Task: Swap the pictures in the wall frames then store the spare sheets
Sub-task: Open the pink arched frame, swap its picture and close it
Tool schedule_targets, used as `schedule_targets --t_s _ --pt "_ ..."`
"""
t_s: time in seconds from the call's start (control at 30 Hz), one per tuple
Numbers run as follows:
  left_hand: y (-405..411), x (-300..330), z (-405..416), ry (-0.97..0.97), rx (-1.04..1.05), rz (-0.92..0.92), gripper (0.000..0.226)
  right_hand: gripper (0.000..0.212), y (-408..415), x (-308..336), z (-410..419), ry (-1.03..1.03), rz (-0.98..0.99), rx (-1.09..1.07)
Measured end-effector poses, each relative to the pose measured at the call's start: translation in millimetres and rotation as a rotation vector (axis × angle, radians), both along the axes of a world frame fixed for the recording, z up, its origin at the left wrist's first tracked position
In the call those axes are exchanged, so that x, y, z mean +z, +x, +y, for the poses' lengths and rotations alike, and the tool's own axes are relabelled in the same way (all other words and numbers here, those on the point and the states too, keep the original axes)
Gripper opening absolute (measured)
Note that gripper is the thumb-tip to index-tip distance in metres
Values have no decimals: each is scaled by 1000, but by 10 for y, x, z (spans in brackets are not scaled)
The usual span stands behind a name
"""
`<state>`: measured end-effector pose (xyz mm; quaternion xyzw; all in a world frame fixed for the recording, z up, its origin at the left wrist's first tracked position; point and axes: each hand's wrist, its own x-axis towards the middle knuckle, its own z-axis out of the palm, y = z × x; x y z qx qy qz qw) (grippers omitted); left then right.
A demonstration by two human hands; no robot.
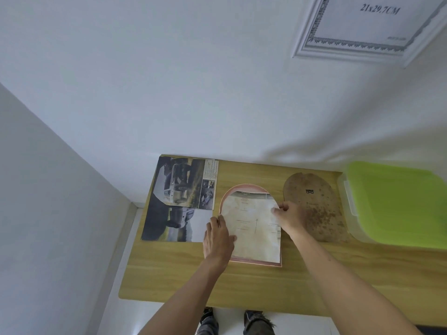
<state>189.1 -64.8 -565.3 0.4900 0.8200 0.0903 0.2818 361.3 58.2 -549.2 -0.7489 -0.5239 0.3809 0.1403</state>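
Observation:
An arched pink frame (244, 187) lies flat on the wooden table (242, 284) with a beige printed sheet (251, 228) laid over it. My left hand (217, 238) presses on the sheet's left edge, fingers spread. My right hand (287, 216) pinches the sheet's upper right edge. The frame's brown arched backing board (316, 209) rests to the right, partly under my right hand. Two car pictures (179, 197) lie overlapping at the table's far left. A white rectangular frame (377, 27) hangs on the wall, top right, holding a "21x29.7CM" insert.
A clear plastic box with a green lid (396, 204) sits at the right end of the table against the wall. A white wall corner closes off the left side. My feet (237, 320) show below the table's near edge.

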Motion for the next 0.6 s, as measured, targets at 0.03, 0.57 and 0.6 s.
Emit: schedule_targets --t_s 0.03,0.57,0.6 --pt "-9 1 -6 4 7 -8 71 9 8 12 -29 15 9 5" --pt "-161 142 33 261 353 -583 29 8 357 162 -148 -44 501 -215" --pt "-152 166 40 255 399 -654 25 12 406 166 -174 -66 503 -206"
